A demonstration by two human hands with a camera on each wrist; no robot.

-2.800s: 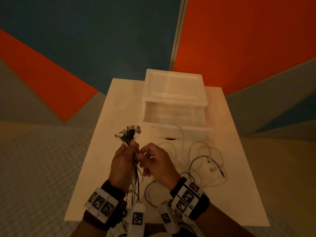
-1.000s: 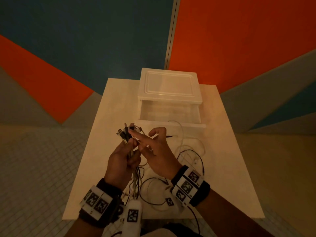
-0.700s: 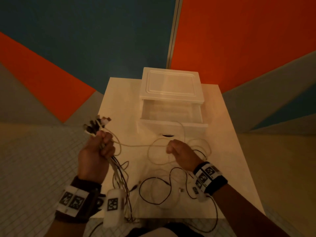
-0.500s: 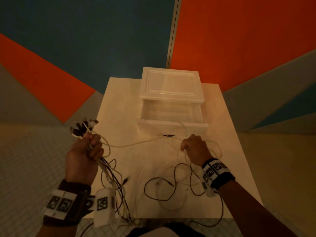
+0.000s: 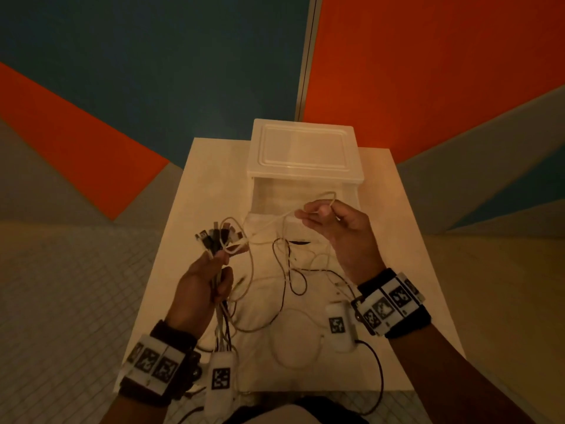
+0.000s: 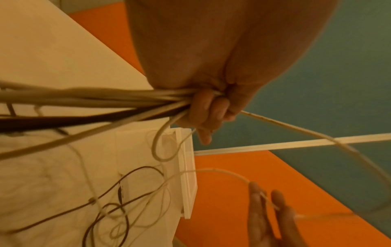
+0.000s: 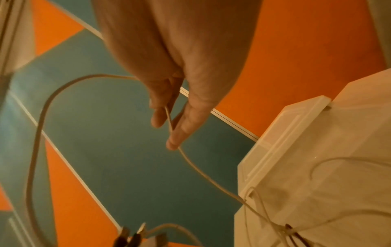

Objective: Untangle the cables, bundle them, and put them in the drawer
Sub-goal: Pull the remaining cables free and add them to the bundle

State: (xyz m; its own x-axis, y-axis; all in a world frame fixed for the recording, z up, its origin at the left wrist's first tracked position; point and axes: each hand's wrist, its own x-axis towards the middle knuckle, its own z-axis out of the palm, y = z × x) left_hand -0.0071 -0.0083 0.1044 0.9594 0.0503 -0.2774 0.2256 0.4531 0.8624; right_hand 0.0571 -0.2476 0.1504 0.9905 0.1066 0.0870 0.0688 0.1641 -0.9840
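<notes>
My left hand [image 5: 218,264] grips a bundle of white and black cables [image 5: 221,304] just below their plug ends [image 5: 217,237], above the table's left half. In the left wrist view its fingers [image 6: 209,108] curl tightly round the strands [image 6: 105,98]. My right hand [image 5: 318,214] is raised in front of the open drawer [image 5: 302,197] and pinches a loop of thin white cable [image 5: 325,198]; the right wrist view shows that cable [image 7: 190,162] running between the thumb and fingers [image 7: 182,127]. More black and white cables [image 5: 290,280] lie tangled on the table.
The white drawer unit [image 5: 305,151] stands at the back of the small white table [image 5: 201,185], its drawer pulled out toward me. Tiled floor lies on both sides of the table. Blue, orange and grey wall panels rise behind.
My hands were spread wide apart; the left has swung back in from beyond the table's left edge, and the right has risen from the tabletop with a loop of white cable.
</notes>
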